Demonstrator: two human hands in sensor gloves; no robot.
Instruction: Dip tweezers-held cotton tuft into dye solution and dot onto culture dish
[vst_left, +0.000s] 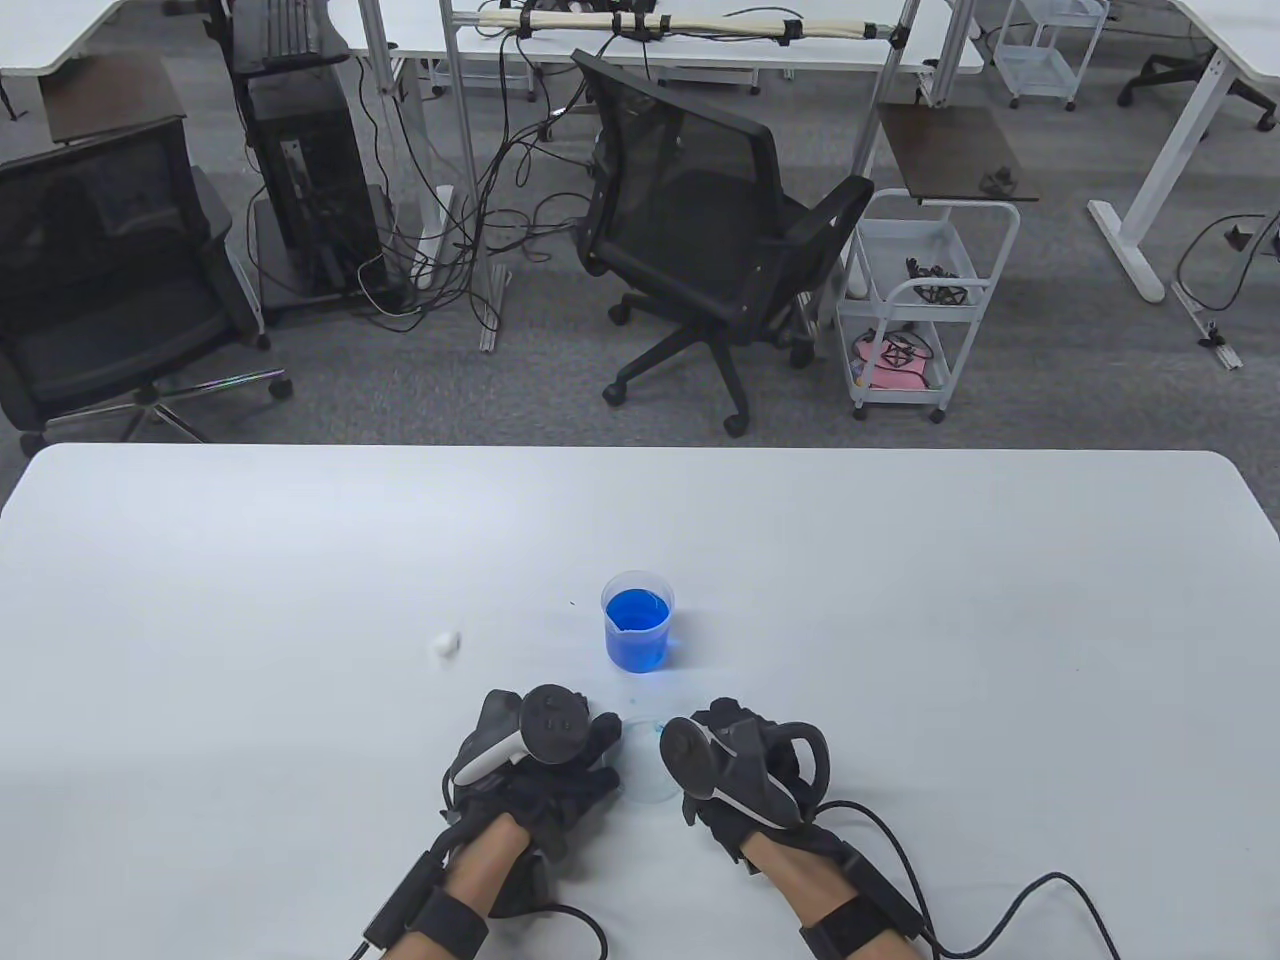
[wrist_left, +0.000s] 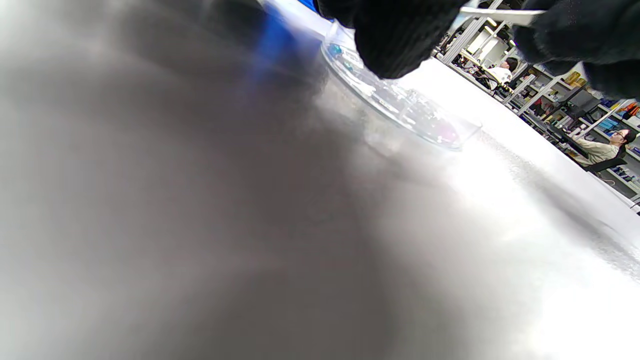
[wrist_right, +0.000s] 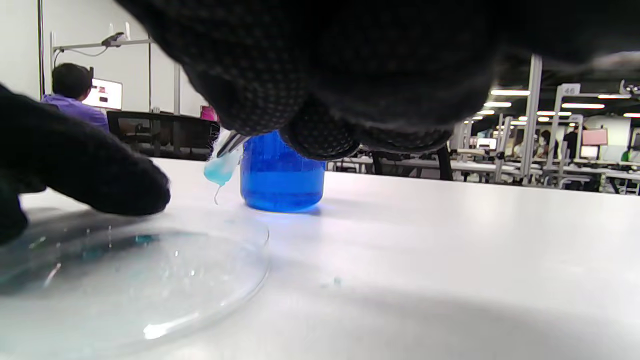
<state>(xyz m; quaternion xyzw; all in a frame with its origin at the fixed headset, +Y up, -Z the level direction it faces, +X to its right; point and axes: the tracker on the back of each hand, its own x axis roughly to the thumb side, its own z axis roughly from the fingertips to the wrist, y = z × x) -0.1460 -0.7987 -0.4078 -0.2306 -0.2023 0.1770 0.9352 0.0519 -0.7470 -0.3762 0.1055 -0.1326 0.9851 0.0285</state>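
Tweezers (wrist_right: 234, 142) pinched in the right hand (vst_left: 745, 765) hold a blue-soaked tuft (wrist_right: 220, 170) above the dish (wrist_right: 150, 280) at lower left, a strand dangling. Left hand (vst_left: 540, 760) steadies the rim, fingers straight. Drips could fall on the tabletop (wrist_right: 450, 250) beside the beaker (wrist_right: 280, 175).

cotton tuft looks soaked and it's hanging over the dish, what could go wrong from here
1. The blue-soaked cotton tuft trails a hanging strand, so dye could drip on the dish or table before the intended dot.
2. The tweezers pinch only its top; a looser grip from the right hand could drop it.
3. The left hand rests at the dish rim, so a nudge could shift the dish mid-dot.
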